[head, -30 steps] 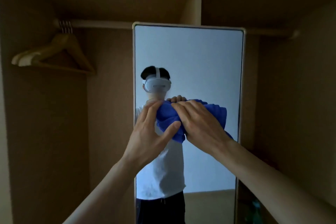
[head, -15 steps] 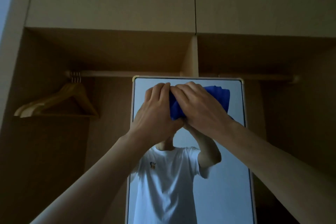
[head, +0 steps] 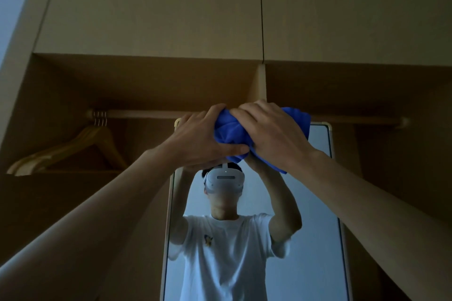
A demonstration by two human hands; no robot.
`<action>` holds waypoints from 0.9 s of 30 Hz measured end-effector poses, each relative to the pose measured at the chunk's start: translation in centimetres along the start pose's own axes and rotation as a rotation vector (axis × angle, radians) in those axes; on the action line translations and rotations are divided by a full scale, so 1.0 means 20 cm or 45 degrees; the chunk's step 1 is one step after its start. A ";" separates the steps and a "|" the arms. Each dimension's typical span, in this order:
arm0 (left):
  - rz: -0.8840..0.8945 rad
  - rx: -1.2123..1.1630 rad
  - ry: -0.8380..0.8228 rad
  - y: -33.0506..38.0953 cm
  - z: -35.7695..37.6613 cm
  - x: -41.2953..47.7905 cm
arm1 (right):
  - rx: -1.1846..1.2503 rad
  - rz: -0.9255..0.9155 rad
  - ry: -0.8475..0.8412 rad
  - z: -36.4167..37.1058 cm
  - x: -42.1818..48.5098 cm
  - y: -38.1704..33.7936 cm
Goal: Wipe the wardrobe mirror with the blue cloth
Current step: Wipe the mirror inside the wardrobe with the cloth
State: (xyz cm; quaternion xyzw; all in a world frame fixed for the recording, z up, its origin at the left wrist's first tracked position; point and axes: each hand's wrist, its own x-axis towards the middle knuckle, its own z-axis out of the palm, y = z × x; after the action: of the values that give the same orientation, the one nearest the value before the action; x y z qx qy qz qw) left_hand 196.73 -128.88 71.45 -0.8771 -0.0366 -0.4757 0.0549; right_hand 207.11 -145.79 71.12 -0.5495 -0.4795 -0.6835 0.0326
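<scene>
My one view comes from the camera worn on my head. It faces the wardrobe mirror [head: 305,203] head-on and tilts upward, so the upper cabinet doors [head: 159,7] fill the top of the frame. It is close enough that my outstretched left hand [head: 198,139] and right hand [head: 271,134] reach the mirror's top edge, with my forearms entering from the lower corners. The headset [head: 223,178] carrying the camera shows reflected in the glass, just below my hands.
</scene>
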 end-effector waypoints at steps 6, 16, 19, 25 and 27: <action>0.051 -0.033 0.048 -0.02 0.02 -0.02 | 0.125 0.085 -0.012 0.05 -0.02 -0.01; 0.161 -0.092 0.312 0.03 0.20 -0.13 | 0.190 0.110 -0.086 0.06 -0.11 -0.05; 0.147 -0.106 0.344 0.04 0.25 -0.18 | 0.187 0.116 -0.109 0.06 -0.15 -0.08; 0.120 -0.151 0.331 0.07 0.31 -0.29 | 0.188 0.133 -0.121 0.08 -0.24 -0.15; 0.118 -0.184 0.327 0.07 0.34 -0.33 | 0.179 0.139 -0.114 0.08 -0.28 -0.18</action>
State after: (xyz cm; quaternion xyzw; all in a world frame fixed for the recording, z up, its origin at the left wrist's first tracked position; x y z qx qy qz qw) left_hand 198.88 -129.52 62.15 -0.8115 0.0457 -0.5822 0.0179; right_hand 208.46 -145.41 64.49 -0.6010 -0.4965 -0.6203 0.0867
